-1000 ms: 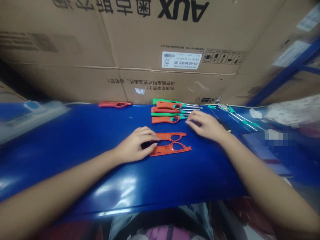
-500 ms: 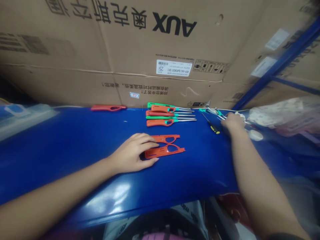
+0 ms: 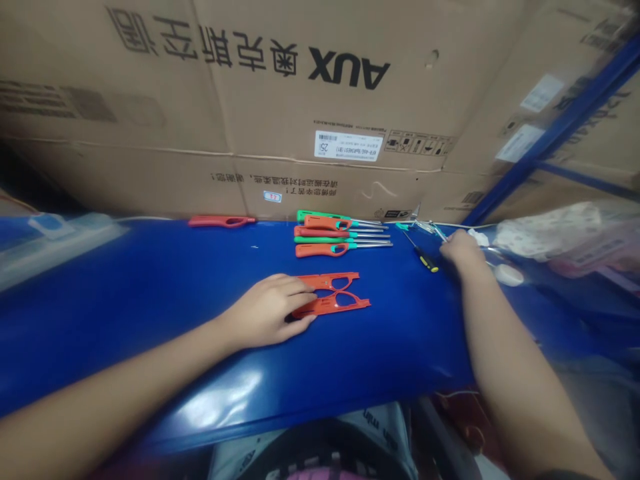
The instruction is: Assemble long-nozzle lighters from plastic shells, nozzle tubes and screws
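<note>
Two orange lighter casing halves [image 3: 345, 303] lie open side by side on the blue tabletop. My left hand [image 3: 275, 310] covers their left ends, with its fingers curved over the lower half and the thumb along its near edge. Farther right, my right hand [image 3: 460, 247] is closed at a cluster of thin metal rods and small teal parts [image 3: 403, 227]. A metal rod leads up to its fingertips, but what they pinch is hidden. Left of that hand lies a yellow-and-black screwdriver [image 3: 427, 259]. Several assembled long-nosed lighters [image 3: 323, 250], orange, red and green, lie stacked beyond the casings.
A large cardboard box [image 3: 280, 147] stands upright along the table's back. Near it, to the left, is a red lighter handle [image 3: 220, 221]. A clear plastic container [image 3: 65, 233] is at far left. White plastic bags [image 3: 545, 230] and a blue metal frame [image 3: 560, 127] are at right.
The view has tilted slightly. My left hand stays on the casing halves, its fingers a little more curled. My right hand remains at the rods and small parts, barely moved.
</note>
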`<state>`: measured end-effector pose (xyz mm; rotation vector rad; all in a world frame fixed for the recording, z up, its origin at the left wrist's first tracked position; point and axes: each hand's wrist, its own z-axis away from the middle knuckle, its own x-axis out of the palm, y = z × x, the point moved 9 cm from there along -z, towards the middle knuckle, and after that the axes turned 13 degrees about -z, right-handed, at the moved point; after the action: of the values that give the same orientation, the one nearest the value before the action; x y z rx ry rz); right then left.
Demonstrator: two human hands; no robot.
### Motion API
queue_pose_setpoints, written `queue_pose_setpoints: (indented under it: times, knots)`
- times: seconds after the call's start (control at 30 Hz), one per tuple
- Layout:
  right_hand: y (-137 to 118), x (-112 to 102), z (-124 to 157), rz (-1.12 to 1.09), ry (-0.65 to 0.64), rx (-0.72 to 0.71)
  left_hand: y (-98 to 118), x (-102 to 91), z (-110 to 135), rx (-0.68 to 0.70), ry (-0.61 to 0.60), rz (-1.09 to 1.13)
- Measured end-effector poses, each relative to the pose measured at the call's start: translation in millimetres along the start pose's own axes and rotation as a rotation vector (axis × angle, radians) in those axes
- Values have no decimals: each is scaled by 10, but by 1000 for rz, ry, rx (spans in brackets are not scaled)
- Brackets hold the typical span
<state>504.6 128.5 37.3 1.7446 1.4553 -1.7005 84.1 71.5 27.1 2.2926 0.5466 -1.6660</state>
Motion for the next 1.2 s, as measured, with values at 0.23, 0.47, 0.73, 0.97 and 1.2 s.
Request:
queue_pose_setpoints:
  times: [0.23, 0.47, 0.73, 0.97, 1.2]
  knots:
    - [-702, -164, 263, -216, -75, -237, -54, -129, 39, 5, -73, -5]
    - [-1575, 216, 1071, -472, -327, -635, -210, -277, 87, -105, -168, 45]
    - [-1831, 410, 1747, -670, -605, -749, -348, -336, 130, -489, 58, 67]
    - [-1849, 478, 1852, -646, -684, -764, -270, -251, 208, -404, 234, 189]
    - [-1826, 464, 1831, -596, -659, -820, -198, -310, 201, -313, 294, 192]
